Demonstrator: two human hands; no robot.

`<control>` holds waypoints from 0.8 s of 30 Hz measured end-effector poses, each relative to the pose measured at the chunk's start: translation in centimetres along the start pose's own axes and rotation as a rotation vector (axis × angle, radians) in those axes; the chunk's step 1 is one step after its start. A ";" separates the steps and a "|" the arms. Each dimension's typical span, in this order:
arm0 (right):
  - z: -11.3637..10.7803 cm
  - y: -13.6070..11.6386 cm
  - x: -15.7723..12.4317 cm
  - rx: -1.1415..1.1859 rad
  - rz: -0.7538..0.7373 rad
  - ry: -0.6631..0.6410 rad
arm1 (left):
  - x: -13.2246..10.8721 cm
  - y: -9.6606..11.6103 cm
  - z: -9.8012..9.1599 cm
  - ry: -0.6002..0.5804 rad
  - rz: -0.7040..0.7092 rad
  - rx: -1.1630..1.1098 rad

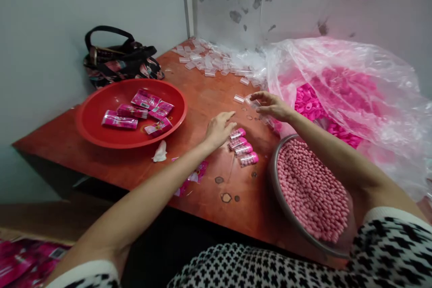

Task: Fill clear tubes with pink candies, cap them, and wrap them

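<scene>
My left hand rests fingers-out on the red-brown table, touching the top of a row of several small clear tubes filled with pink candies. My right hand reaches forward and pinches an empty clear tube between thumb and fingers; another empty tube lies just left of it. A metal bowl of pink candy beads sits under my right forearm at the table's near right.
A red bowl with several pink packets stands at the left, a black handbag behind it. A heap of empty clear tubes lies at the back. A clear plastic bag of pink caps fills the right. A white scrap lies by the bowl.
</scene>
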State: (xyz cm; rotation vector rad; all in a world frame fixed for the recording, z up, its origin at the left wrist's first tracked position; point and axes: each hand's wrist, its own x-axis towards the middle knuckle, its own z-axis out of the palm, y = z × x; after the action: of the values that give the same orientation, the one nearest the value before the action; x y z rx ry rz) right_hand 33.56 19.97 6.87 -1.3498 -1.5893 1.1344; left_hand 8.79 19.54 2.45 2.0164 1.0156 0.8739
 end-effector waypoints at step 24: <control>3.3 -3.3 -21.1 0.309 -0.267 0.912 | -5.6 14.3 11.9 -0.248 -0.310 -1.235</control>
State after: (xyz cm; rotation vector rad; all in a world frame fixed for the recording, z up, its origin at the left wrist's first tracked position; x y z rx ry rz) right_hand 32.91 -1.51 8.94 -1.1459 -0.8419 0.4453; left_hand 21.07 5.04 6.46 0.8526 0.4052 0.7527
